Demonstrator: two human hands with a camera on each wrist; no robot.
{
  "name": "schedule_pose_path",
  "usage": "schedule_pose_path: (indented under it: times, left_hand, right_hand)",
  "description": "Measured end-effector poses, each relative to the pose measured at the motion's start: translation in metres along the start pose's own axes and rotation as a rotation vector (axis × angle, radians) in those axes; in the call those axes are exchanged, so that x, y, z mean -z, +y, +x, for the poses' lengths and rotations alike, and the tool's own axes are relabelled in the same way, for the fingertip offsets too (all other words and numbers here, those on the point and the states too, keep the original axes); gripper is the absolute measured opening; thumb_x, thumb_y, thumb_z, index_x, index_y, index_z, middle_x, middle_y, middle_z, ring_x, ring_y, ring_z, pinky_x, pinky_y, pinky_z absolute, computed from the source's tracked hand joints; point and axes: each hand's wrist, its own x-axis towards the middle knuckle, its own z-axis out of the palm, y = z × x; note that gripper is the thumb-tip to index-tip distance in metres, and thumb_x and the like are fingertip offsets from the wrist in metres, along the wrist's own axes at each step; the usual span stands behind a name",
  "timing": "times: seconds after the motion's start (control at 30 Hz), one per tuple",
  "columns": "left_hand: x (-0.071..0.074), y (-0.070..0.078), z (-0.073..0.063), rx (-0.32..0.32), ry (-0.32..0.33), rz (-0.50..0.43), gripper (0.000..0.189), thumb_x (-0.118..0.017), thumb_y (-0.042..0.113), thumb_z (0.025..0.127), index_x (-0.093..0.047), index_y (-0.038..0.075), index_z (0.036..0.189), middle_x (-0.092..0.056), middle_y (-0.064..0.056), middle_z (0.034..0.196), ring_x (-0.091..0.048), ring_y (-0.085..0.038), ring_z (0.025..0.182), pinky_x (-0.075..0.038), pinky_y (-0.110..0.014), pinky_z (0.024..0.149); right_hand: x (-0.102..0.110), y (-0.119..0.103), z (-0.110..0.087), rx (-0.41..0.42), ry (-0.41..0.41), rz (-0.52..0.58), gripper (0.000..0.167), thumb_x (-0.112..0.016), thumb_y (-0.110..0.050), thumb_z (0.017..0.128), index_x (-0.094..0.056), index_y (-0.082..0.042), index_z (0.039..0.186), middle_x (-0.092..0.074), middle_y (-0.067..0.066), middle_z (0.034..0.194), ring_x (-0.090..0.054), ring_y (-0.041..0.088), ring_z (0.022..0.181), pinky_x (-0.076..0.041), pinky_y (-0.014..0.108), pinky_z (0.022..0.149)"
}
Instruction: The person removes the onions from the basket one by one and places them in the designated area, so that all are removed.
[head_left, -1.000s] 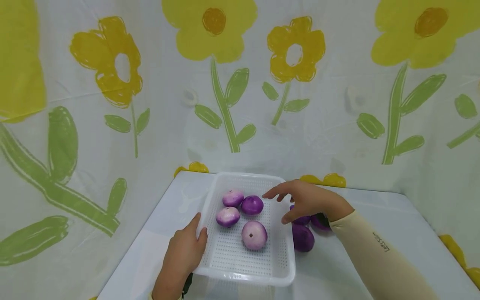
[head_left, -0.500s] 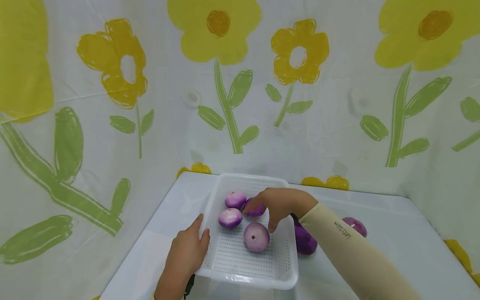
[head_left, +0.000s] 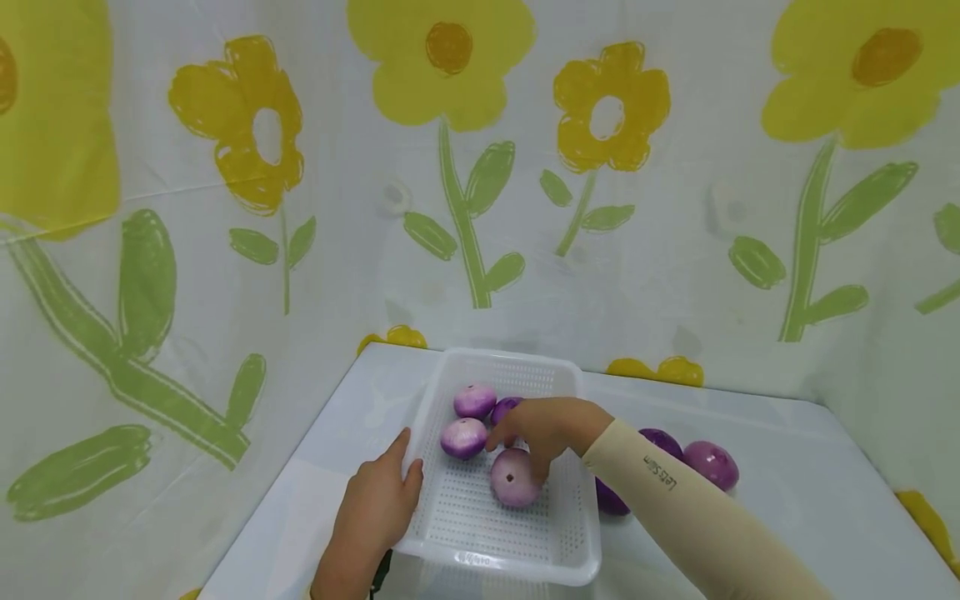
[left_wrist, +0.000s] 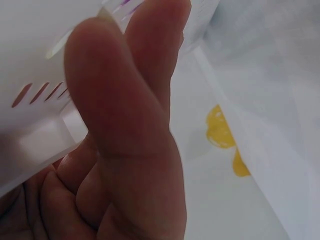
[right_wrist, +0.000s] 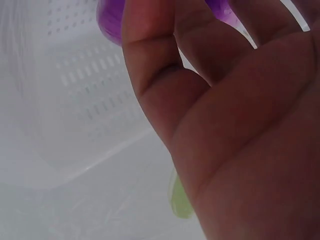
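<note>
A white perforated plastic basket stands on the table with several purple-and-white onions in it. My left hand holds the basket's left side; in the left wrist view its thumb lies by the basket wall and other fingers curl below. Inside the basket, my right hand grips the nearest onion, its thumb on the right side and a finger at the back left. Two pale onions, one and another, lie to the left of that hand. A darker purple onion is partly hidden behind it.
To the right of the basket, several more purple onions lie on the white table, some partly covered by the right sleeve. A flower-printed cloth hangs behind and at both sides.
My right hand has moved left and down from over the basket's right rim onto the nearest onion, and its fingers have closed round it. The left hand has stayed at the basket's side.
</note>
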Motion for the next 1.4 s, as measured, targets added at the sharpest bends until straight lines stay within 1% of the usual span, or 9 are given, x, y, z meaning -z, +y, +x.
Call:
schedule_pose_path:
  times: [0.1,0.27,0.4,0.57,0.73,0.83,1.0,1.17,1.4]
  left_hand:
    - [0.000,0.000,0.000,-0.006,0.011,0.008,0.056,-0.064,0.026,0.105,-0.052,0.001,0.154,-0.072,-0.029,0.120,-0.075,-0.040,0.093,-0.058,-0.060,0.082]
    - [0.000,0.000,0.001,-0.012,0.015,0.009,0.056,-0.064,0.026,0.105,-0.052,0.001,0.153,-0.072,-0.029,0.120,-0.075,-0.040,0.092,-0.058,-0.060,0.082]
    - [-0.001,-0.001,0.000,-0.010,0.014,0.005,0.056,-0.064,0.027,0.105,-0.052,0.001,0.154,-0.072,-0.028,0.121,-0.075,-0.039,0.094,-0.058,-0.060,0.083]
    - [0.000,0.000,0.000,-0.015,0.015,0.004,0.056,-0.064,0.026,0.105,-0.052,0.000,0.153,-0.072,-0.029,0.119,-0.075,-0.038,0.092,-0.058,-0.060,0.082]
    - [0.001,0.000,0.000,-0.019,0.016,0.007,0.056,-0.065,0.025,0.105,-0.053,0.000,0.153,-0.073,-0.029,0.116,-0.075,-0.038,0.089,-0.058,-0.059,0.080]
    - [0.001,0.000,0.000,-0.020,0.020,0.009,0.055,-0.065,0.025,0.105,-0.053,0.000,0.152,-0.073,-0.029,0.116,-0.075,-0.037,0.088,-0.058,-0.059,0.080]
    - [0.001,0.000,0.000,-0.017,0.024,0.018,0.055,-0.066,0.025,0.104,-0.054,0.000,0.152,-0.073,-0.029,0.117,-0.075,-0.039,0.090,-0.058,-0.060,0.081]
    - [0.001,0.000,0.000,-0.015,0.021,0.020,0.056,-0.066,0.025,0.104,-0.053,0.000,0.152,-0.072,-0.029,0.118,-0.075,-0.040,0.093,-0.058,-0.060,0.081]
    - [0.000,0.001,0.001,-0.008,0.020,0.017,0.056,-0.065,0.026,0.104,-0.053,0.000,0.153,-0.072,-0.029,0.119,-0.075,-0.039,0.094,-0.058,-0.060,0.083]
  right_hand:
    - [0.000,-0.001,0.000,0.005,-0.001,-0.020,0.069,-0.100,-0.013,0.069,-0.075,-0.032,0.130,-0.069,-0.019,0.114,-0.063,0.008,0.109,-0.054,0.037,0.099]
    - [-0.001,-0.003,0.001,0.018,-0.012,-0.055,0.063,-0.100,-0.016,0.070,-0.076,-0.033,0.126,-0.068,-0.020,0.111,-0.064,0.009,0.108,-0.054,0.035,0.098]
    - [-0.002,-0.006,0.000,-0.020,-0.021,-0.045,0.066,-0.102,-0.021,0.069,-0.076,-0.034,0.128,-0.068,-0.019,0.107,-0.063,0.007,0.102,-0.056,0.036,0.094]
    - [-0.001,-0.009,0.000,-0.077,-0.030,-0.023,0.067,-0.104,-0.023,0.065,-0.077,-0.028,0.126,-0.067,-0.016,0.103,-0.061,0.005,0.094,-0.056,0.034,0.092]
    - [0.001,-0.010,-0.002,-0.078,-0.021,-0.002,0.057,-0.105,-0.025,0.062,-0.077,-0.028,0.111,-0.066,-0.015,0.096,-0.060,0.007,0.089,-0.055,0.032,0.085]
    - [0.002,-0.010,-0.004,-0.101,-0.006,0.023,0.049,-0.106,-0.025,0.060,-0.074,-0.029,0.098,-0.064,-0.014,0.089,-0.058,0.009,0.085,-0.054,0.031,0.077]
    - [0.003,-0.010,-0.007,-0.139,-0.003,0.056,0.048,-0.106,-0.022,0.056,-0.064,-0.022,0.079,-0.052,-0.008,0.075,-0.052,0.011,0.073,-0.046,0.030,0.063]
    - [0.004,-0.007,-0.011,-0.122,0.010,0.079,0.055,-0.105,-0.019,0.055,-0.061,-0.022,0.087,-0.056,-0.008,0.081,-0.052,0.010,0.077,-0.049,0.029,0.065]
    - [0.002,-0.001,-0.014,-0.028,0.027,0.145,0.060,-0.101,-0.017,0.060,-0.060,-0.028,0.103,-0.062,-0.009,0.094,-0.058,0.010,0.087,-0.054,0.029,0.073]
